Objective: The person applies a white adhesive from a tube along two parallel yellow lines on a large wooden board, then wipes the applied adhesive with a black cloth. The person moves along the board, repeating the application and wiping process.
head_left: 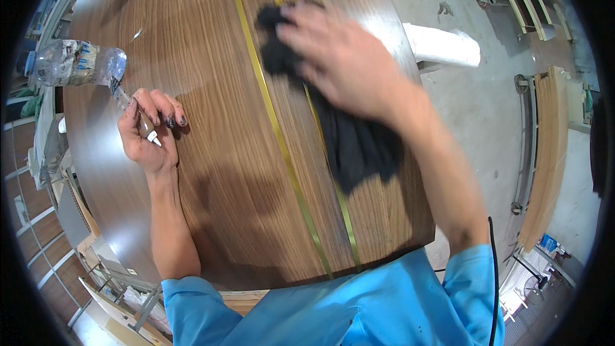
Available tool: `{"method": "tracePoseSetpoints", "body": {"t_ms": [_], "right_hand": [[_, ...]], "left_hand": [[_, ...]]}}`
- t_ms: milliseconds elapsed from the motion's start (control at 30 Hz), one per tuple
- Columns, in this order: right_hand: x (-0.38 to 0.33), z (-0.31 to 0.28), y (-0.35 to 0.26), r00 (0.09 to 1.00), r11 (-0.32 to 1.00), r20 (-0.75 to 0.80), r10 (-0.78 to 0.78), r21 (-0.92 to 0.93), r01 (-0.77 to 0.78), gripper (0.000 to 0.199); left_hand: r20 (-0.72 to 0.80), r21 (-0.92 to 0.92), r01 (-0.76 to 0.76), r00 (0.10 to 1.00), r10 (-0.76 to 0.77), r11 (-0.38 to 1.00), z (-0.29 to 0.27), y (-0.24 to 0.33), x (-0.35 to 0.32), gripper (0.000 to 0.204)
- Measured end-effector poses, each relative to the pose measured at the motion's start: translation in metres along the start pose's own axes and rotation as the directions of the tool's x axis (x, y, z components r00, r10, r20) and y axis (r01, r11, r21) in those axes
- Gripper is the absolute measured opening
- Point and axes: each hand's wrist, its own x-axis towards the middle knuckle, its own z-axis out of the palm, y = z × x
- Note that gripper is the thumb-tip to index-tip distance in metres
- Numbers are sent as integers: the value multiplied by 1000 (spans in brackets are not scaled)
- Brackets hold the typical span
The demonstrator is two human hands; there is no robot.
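1. Head view, 1 o'clock: right hand [349,64], blurred, grips bunched black cloth [362,147] against wood-grain panel [205,70]; loose tail trails toward 5 o'clock. I judge the wadding gives the fingers padding to press through.
2. Same view, 9 o'clock: left hand [146,125] curled around small nozzle bottle [147,129], white tip toward 5 o'clock, back at the wrist; probably held so to keep the tip off the wood. Fingertips dark-stained.
3. Cloth lies across right gold strip [346,218]; left gold strip [278,134] runs alongside.
4. 10 o'clock: plastic bottle [110,64] near left hand, presumably for easy reach; upright or lying, I can't tell.
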Motion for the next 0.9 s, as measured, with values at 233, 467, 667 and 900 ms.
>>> {"method": "tracePoseSetpoints", "body": {"t_ms": [233, 467, 667, 900], "right_hand": [[41, 17, 43, 991, 999, -128, 46, -18, -49, 59], [-124, -58, -101, 914, 873, 297, -276, 475, 109, 26], [-142, -75, -117, 905, 888, 343, -253, 455, 76, 34], [-23, -22, -18, 921, 936, 287, -263, 307, 171, 57]], "left_hand": [[14, -12, -10, 1000, 10, 1000, 1, 1, 1, 42], [-61, -12, -33, 998, 33, 999, 7, -2, -3, 42], [-44, -11, -50, 998, 50, 999, 11, -3, -3, 42], [-62, -6, -46, 997, 46, 999, 8, -3, -3, 42]]}}
